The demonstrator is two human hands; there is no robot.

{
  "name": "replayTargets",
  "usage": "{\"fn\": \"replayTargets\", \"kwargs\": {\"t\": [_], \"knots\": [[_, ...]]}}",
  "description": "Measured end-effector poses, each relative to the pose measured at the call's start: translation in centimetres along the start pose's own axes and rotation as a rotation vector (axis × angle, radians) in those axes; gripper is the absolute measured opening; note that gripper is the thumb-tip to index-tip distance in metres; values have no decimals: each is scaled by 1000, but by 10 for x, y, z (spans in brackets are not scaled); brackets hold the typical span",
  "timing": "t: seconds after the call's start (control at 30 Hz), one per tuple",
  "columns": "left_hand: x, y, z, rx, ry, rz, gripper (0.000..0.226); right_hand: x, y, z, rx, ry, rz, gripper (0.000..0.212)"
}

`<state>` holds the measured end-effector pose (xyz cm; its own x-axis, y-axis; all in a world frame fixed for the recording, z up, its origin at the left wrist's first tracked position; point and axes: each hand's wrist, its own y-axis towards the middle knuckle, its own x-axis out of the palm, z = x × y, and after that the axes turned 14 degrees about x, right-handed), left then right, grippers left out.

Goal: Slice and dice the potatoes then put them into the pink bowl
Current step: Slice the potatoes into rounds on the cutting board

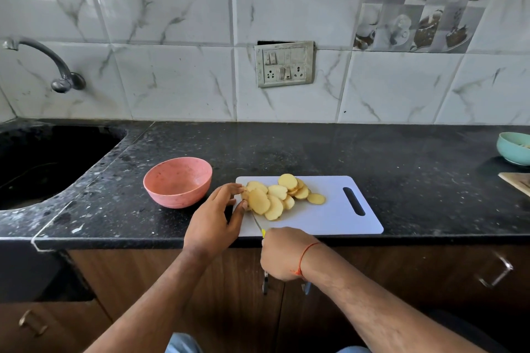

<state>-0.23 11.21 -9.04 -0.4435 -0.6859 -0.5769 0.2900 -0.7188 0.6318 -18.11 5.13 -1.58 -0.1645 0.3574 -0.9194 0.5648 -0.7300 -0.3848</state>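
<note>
While L hand (214, 216) pinches the potato end (244, 194), R hand (282, 255) grips knife (257, 222); slices (279, 198) at 12, pink bowl (177, 186) at 10, near desk (401, 157) front edge.

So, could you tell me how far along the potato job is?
Done: round potato slices lie fanned on the cutting board. In hand: the left hand pinches the remaining end piece while the right hand holds the knife. Left: dicing; the pink bowl looks empty.

Both forearms are bare, a thin red thread (308, 252) circles the right wrist, and light-blue trousers (183, 344) show below.
</note>
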Motion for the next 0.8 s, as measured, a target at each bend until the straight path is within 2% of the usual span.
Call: {"fn": "replayTargets", "kwargs": {"t": [0.2,0.47,0.6,0.8], "knots": [[-2,-1,-1,-10,-41,-1,34,7,-13,23,37,96,40,9],[-5,1,-3,-46,-91,-26,38,-12,-2,58,35,247,116,32],[-7,2,-6,-94,-132,-17,52,-17,1,68,32,338,185,41],[-5,5,-7,-114,-54,-72,79,1,9,63,12,419,195,28]]}}
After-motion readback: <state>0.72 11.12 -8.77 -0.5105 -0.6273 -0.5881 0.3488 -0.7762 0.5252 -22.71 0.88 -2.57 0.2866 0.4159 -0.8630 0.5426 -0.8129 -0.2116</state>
